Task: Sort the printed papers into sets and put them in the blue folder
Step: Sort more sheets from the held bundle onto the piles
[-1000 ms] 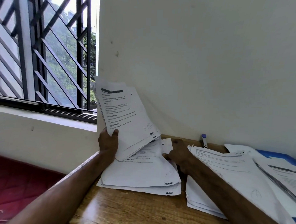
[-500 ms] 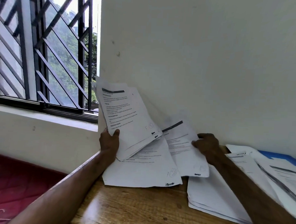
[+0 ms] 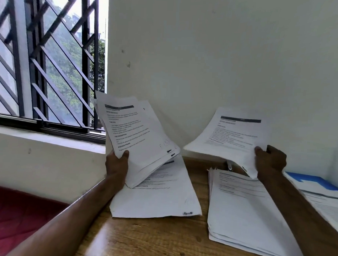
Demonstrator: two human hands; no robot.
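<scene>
My left hand [image 3: 117,164] grips a tilted stack of printed papers [image 3: 137,132] by its lower left corner, held up above the table. My right hand [image 3: 269,160] pinches a single printed sheet [image 3: 233,135] at its lower right corner and holds it in the air over the right pile [image 3: 243,211]. Another printed sheet or thin pile [image 3: 158,196] lies flat under the held stack. The blue folder [image 3: 314,180] lies at the far right by the wall, partly covered by more papers [image 3: 326,206].
The wooden table [image 3: 141,240] stands in a wall corner. A pen [image 3: 229,166] peeks out behind the right pile. A barred window [image 3: 47,62] is at the left, a red mat [image 3: 14,212] below it.
My right hand has lifted one sheet from the middle of the table and carried it to the right, up over the right pile. My left hand has kept its stack in place.
</scene>
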